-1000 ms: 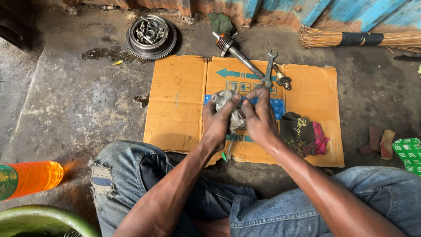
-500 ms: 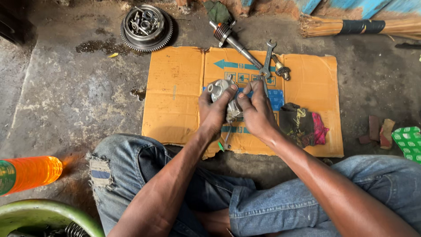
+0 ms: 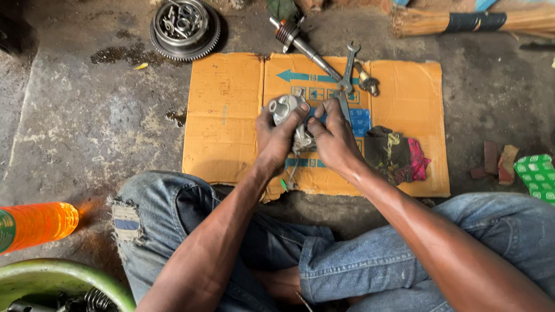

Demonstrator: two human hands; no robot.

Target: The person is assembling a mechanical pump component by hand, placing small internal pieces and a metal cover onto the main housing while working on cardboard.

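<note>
In the head view, both hands meet over the middle of a flattened sheet of cardboard (image 3: 231,115) that lies on the stained concrete floor (image 3: 87,127). The left hand (image 3: 278,136) is closed around a small grey metal part (image 3: 286,108), with the thumb across its side. The right hand (image 3: 332,138) presses against the same part from 3 o'clock, its fingers bent and touching it. A pale rag (image 3: 302,140) seems to be squeezed between the two palms, but the fingers cover most of it, so I cannot say this for sure.

At 12 o'clock from the hands a long steel shaft (image 3: 306,49) lies slanted, half on the cardboard and half on the floor. Just beside it, at 1 o'clock, a spanner (image 3: 348,65) lies on the cardboard, and its lower end passes behind the right hand. A short brownish piece (image 3: 367,82) lies near the spanner. At 3 o'clock a bundle of dark and pink cloth (image 3: 399,155) rests on the cardboard. A round gear assembly (image 3: 185,28) stands on the floor at 11 o'clock, well apart from the hands. A broom (image 3: 474,22) lies along the top edge at 1 o'clock and is cut off by the frame.

At 8 o'clock an orange bottle (image 3: 40,224) and a green basin (image 3: 63,283) are only partly in view. The knees in blue jeans (image 3: 370,260) hide the near edge of the cardboard.
</note>
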